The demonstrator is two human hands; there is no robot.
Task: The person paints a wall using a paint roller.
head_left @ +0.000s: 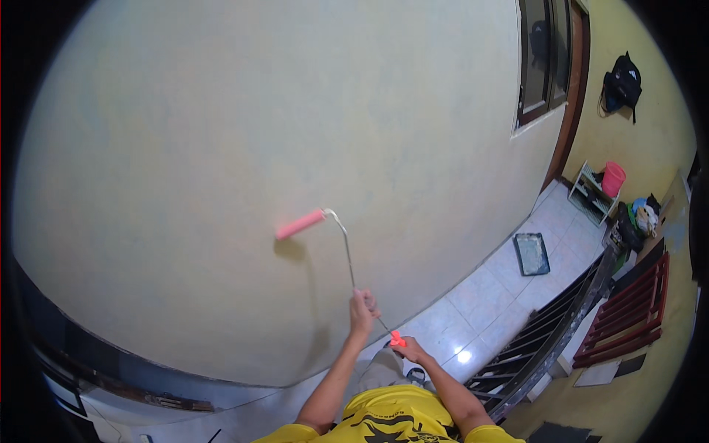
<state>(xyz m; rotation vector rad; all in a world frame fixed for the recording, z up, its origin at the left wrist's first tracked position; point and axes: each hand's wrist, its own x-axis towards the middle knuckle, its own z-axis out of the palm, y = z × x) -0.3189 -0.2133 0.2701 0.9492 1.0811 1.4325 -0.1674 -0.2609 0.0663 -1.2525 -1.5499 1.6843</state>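
Against the cream wall (221, 148) | left hand (362, 308) clamped mid-rod, right hand (408, 347) clamped on the orange handle (397, 340) | pink paint roller (300, 224) pressed to wall | coat looks patchy, unfinished.

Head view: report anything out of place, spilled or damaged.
Nothing stands out. Both hands, left and right, grip the paint roller against the wall; the paint tray lies flat on the tiled floor, no spills visible.
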